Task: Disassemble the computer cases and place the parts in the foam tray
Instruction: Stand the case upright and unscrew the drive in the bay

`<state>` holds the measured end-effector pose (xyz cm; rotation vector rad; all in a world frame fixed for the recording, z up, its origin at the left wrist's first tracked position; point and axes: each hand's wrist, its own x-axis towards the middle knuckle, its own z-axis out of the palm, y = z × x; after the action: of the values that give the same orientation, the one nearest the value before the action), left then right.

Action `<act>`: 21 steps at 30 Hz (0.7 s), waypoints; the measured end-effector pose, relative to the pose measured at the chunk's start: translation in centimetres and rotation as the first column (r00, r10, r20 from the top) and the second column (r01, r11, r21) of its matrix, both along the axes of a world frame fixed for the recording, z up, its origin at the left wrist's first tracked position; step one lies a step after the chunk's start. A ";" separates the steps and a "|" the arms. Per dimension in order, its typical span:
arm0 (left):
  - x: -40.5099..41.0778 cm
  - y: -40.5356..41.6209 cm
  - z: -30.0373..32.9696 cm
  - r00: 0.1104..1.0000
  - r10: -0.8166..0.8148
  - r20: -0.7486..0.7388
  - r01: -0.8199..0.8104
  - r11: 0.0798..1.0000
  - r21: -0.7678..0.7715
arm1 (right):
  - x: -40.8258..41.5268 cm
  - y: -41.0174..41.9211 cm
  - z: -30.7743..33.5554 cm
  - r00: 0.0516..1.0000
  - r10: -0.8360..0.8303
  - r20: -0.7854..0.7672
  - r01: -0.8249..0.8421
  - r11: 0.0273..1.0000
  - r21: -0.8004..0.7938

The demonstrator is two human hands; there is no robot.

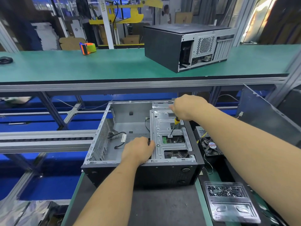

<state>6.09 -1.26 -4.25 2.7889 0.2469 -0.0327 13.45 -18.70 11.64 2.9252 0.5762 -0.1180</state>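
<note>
Screwdriver with a yellow-and-black handle (174,126) sits in your right hand (187,107), fingers curled round the handle, its dark shaft slanting down to a small metal tab on the silver drive cage (169,141) of the open black-sided computer case (143,144) lying on its side in front of you. Your left hand (138,150) rests on the cage's left edge, fingers bent over the rim and gripping it, thumb toward the screwdriver side. Inside the case's bare silver bay a black cable with a white tag (119,137) lies loose on the floor; any print on the tag is too small to read. A green circuit board edge shows through an opening in the cage just beside the screwdriver tip.

To the right of the case, touching its black front panel, lies a black fan with a round red, white and blue sticker (211,146); its lettering is blurred. Nearer you on the right, a clear plastic tray with small dark screws in its upper compartment (228,201) rests on the green mat.

On the raised green shelf (81,66) beyond stands a second, closed black computer case (184,48), its perforated silver rear panel facing right. Well to its left sits an orange-and-blue tape dispenser (87,48). A dark grey side panel (263,115) leans at the right edge.
</note>
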 end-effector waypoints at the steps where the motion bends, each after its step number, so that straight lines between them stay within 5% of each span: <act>1: 0.0 0.0 0.0 1.000 0.001 0.000 -0.001 1.000 -0.001 | 0.1 0.0 0.0 1.000 0.015 0.016 -0.015 1.000 -0.012; 13: 0.0 -0.1 0.1 1.000 0.011 0.006 -0.011 1.000 0.002 | 0.3 -0.4 0.2 0.965 0.188 -0.181 -0.132 0.949 0.285; 21: 0.0 -0.1 0.1 1.000 0.003 0.013 -0.004 1.000 0.011 | 0.5 -0.1 0.2 0.997 0.020 -0.076 -0.018 0.999 0.032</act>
<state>6.05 -1.39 -4.20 2.7991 0.2495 -0.0121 13.93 -18.83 11.80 2.9554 0.6230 -0.2209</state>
